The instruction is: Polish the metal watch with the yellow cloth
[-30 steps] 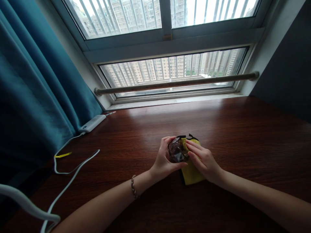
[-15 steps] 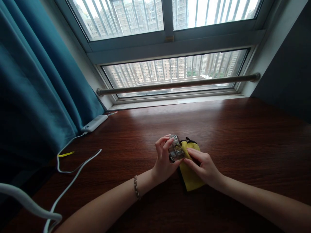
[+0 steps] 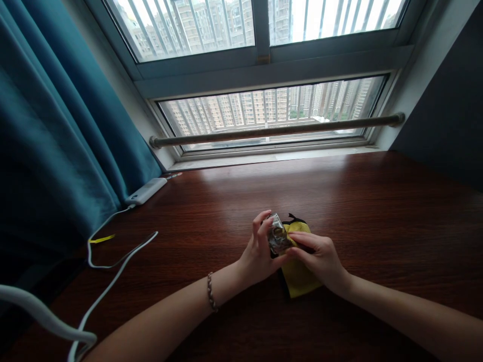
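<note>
My left hand (image 3: pixel 260 249) is closed around a small, clear, faceted glass container (image 3: pixel 278 237), tilted on its side above the table. Its thumb passes beneath the glass and its fingers curl over the top. My right hand (image 3: pixel 322 259) is closed too, pinching a bunched bit of yellow cloth (image 3: pixel 302 284) against the right side of the glass. The rest of this black-edged cloth hangs or lies under both hands. How far the cloth goes into the glass is hidden by the fingers.
The dark red wooden table (image 3: pixel 226 196) reaches to the window. At the left lie a white power strip (image 3: pixel 147 191), a white cable (image 3: pixel 121 269) and a yellow strip (image 3: pixel 102 239), beside a blue curtain (image 3: pixel 75 110). A metal rail (image 3: pixel 275 132) crosses the window.
Both hands have shifted slightly to the right. The glass has turned a little in my left hand, and the right fingertips have moved closer against it with the cloth.
</note>
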